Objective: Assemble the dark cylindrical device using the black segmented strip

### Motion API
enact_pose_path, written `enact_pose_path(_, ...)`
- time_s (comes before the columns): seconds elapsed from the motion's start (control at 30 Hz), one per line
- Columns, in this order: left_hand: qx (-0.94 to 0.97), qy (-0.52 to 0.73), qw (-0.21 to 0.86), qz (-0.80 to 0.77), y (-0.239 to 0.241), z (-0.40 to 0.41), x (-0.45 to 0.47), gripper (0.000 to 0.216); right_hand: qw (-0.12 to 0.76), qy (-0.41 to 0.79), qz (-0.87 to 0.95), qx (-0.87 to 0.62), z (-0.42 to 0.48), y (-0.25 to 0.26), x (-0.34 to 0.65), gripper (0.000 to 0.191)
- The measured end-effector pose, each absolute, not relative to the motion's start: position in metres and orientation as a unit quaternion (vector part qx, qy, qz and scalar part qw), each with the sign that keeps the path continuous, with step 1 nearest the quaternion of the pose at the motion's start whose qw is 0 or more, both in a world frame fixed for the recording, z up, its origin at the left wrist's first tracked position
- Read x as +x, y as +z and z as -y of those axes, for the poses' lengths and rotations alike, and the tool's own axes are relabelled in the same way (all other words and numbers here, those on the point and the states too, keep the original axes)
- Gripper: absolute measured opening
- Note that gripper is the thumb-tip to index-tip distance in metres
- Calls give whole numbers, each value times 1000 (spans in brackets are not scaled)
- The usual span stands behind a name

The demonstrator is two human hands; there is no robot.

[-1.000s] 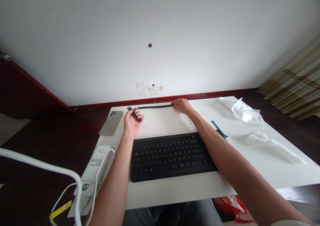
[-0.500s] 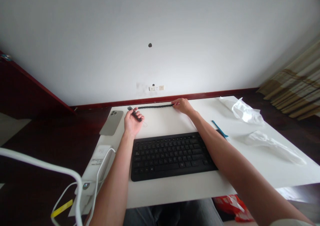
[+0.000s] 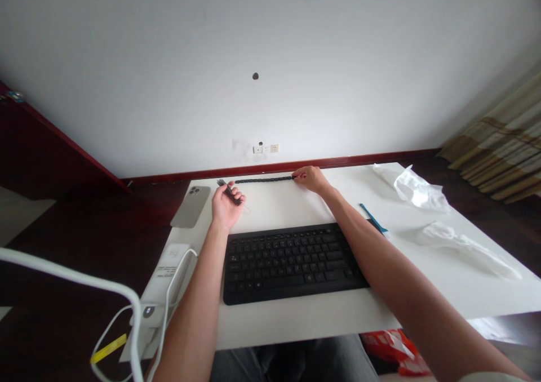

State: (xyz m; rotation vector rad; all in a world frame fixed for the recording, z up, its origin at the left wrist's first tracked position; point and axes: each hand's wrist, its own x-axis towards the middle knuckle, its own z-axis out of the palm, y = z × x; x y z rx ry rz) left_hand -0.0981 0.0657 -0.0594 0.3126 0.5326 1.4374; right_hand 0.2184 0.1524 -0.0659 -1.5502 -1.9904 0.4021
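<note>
Left hand (image 3: 226,207)'s wrapped round a slim dark bundle (image 3: 230,194), right hand (image 3: 311,179)'s at the long black segmented strip (image 3: 264,180) left of it, can't tell if pinching, probably lining-up, so next calls for light fingertips.

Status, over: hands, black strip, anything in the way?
Left hand gripping dark slim object. Right hand at right end of black strip, near far edge of table. Right forearm over right end of keyboard.
</note>
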Motion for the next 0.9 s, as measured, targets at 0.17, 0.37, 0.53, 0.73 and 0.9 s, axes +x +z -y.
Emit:
enact_pose_path(0.17,141,649,707,-242,-59,-66,-98,12,285,145,750,-579,-152,-65,219,25)
enact_pose_path(0.37,144,650,706,-241,-60,-66,-98,13,282,151,746,-584,-154,-66,218,25)
enact_pose_path(0.53,137,650,707,-241,-60,-66,-98,12,286,150,742,-587,-155,-68,220,26)
enact_pose_path(0.73,136,649,709,-239,-60,-66,-98,11,296,155,744,-578,-155,-69,222,23)
enact_pose_path(0.9,142,649,706,-244,-61,-67,-98,12,287,156,743,-585,-155,-68,221,21)
